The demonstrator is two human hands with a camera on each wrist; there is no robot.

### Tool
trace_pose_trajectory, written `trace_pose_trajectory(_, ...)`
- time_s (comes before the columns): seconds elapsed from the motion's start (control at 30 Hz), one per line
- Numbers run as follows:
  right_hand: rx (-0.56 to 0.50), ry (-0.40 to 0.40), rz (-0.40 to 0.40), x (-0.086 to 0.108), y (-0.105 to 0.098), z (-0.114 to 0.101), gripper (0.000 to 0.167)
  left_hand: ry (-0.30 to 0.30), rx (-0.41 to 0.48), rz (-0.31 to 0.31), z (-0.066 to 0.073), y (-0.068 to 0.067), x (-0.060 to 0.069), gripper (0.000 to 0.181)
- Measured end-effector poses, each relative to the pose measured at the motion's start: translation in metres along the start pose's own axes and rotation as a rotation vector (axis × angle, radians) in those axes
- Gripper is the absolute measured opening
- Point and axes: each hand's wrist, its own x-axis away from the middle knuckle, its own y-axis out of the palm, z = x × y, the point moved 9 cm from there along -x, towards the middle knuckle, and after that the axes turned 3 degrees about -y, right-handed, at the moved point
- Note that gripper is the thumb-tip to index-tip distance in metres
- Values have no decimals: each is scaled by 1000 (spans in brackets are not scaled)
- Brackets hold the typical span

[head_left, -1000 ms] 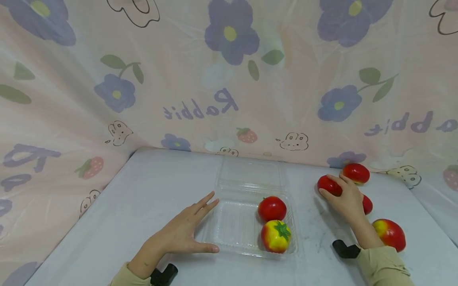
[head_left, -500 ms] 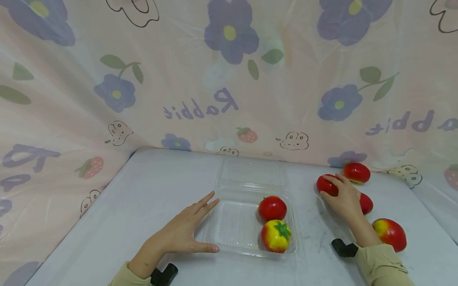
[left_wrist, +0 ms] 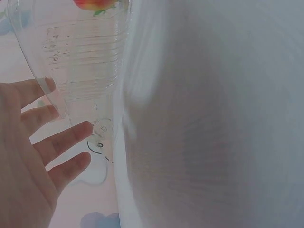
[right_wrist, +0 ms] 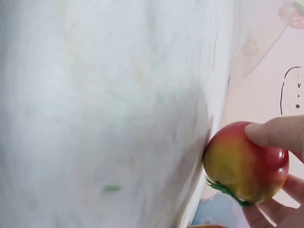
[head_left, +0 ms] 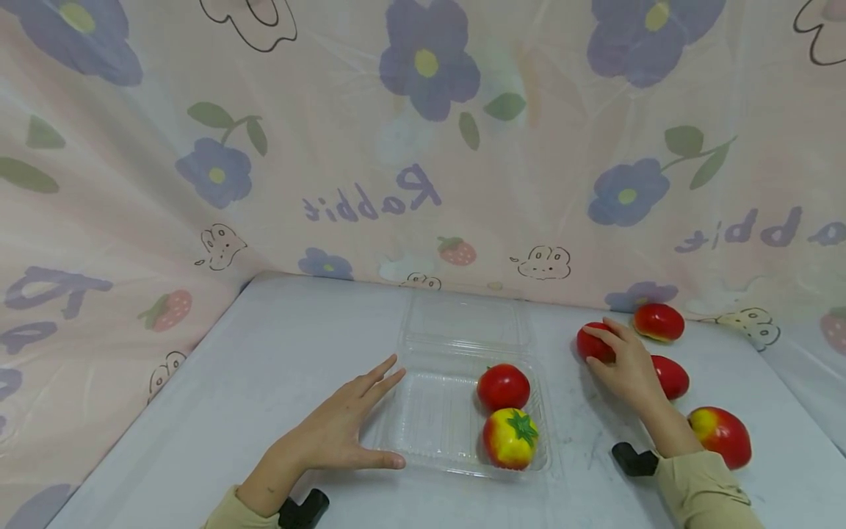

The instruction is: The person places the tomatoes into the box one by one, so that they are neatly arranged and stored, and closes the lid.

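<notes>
The right hand (head_left: 629, 369) pinches a glossy, round, red-and-yellow fruit (head_left: 589, 345) right of the open, clear plastic box (head_left: 432, 422), probably against rolling; the left hand (head_left: 333, 433), grip spread, flanks its left edge, perhaps steadying.

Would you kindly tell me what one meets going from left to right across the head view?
Left hand, clear container, two fruits inside it, gripped red fruit, right hand, red-and-yellow fruit farthest right.
</notes>
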Motion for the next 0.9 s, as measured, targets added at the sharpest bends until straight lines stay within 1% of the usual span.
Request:
trace_pose_trajectory(0.17, -2, -3, -15, 0, 3, -3, 56, -11, -5, -8, -1, 1, 0, 105)
trace_pose_trajectory(0.43, -3, -55, -21, 1, 5, -10, 55, -11, -10, -8, 0, 1, 0, 105)
trace_pose_trajectory(0.6, 2, -76, 3, 3, 2, -18, 55, -3, -14, -1, 0, 0, 1, 105)
trace_pose_trajectory(0.73, -1, -94, 9, 5, 0, -26, 55, 2, -14, 4, 1, 0, 0, 105)
trace_pose_trajectory(0.9, -10, -128, 30, 7, -3, -38, 55, -2, -15, -1, 1, 0, 1, 105)
